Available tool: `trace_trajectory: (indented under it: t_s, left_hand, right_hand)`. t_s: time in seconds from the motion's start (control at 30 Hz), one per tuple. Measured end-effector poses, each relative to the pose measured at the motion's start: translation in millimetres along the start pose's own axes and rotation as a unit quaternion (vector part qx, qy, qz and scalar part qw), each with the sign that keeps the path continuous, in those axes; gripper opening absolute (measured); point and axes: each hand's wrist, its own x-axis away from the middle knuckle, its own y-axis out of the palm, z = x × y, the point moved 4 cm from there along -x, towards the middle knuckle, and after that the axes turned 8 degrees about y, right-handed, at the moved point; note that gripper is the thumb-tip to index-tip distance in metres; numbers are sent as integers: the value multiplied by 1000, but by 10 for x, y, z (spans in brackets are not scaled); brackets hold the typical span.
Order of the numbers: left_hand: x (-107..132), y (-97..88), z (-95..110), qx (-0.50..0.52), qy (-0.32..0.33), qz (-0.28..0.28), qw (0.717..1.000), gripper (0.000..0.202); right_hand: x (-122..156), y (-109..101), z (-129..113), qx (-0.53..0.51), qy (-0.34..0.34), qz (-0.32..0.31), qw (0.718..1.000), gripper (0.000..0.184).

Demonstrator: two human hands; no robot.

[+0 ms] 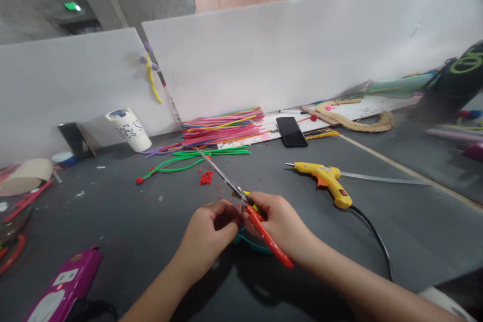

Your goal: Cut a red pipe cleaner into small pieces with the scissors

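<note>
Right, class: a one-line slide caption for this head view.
Right hand holds red-handled scissors beside the left hand; yellow glue gun and coloured sticks lie nearby.

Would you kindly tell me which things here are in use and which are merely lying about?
In use: scissors in the right hand; left hand pinched at the blades; teal strip beneath them.
Lying about: glue gun, phone, cup, coloured sticks, red scraps.
</note>
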Motion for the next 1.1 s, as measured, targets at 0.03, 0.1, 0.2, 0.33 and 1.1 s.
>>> trace_trajectory:
  t_s: [0.03, 0.1, 0.2, 0.33, 1.1]
  left_hand:
    - [-1, -2, -1, 3, 0, 2, 1000, 10]
    - [-4, -1, -6, 16, -4, 3, 1000, 9]
    - [-7, 7, -15, 43, -19, 9, 999, 9]
    - [-9, 16, -20, 80, -31, 19, 996, 10]
    - [63, -275, 34, 294, 123, 194, 928, 4]
  right_hand:
    - [1, 2, 2, -3, 0, 0, 1000, 8]
    - [5, 1, 0, -3, -2, 4, 1000, 7]
    - [13, -1, -13, 4, -7, 4, 1000, 7]
    - [20, -4, -21, 9, -15, 8, 1000, 10]
    - [169, -135, 10, 326, -49, 50, 943, 39]
